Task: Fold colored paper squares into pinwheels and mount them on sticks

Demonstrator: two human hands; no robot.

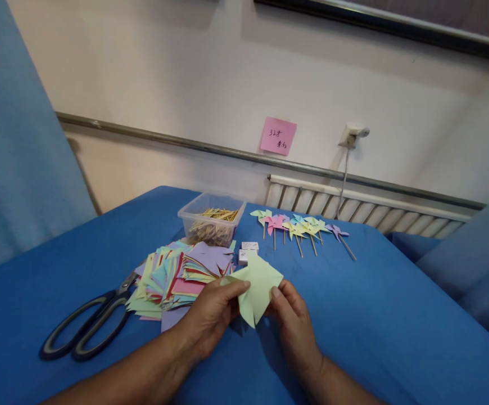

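Both hands pinch a pale green square of cut paper (258, 288) above the blue-covered table (375, 315); the left hand (211, 315) grips its near-left edge, the right hand (293, 320) its right corner; it looks only partly folded (several finished paper pinwheels on sticks (299, 226) lie far right); a stack of coloured paper squares (177, 275) remains unused at left.

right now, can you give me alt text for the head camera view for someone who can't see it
Two bare hands, left hand and right hand, hold a pale green paper square above a blue table. To the left lie a pile of coloured paper squares and scissors; behind are a clear tub of sticks and a row of paper pinwheels.
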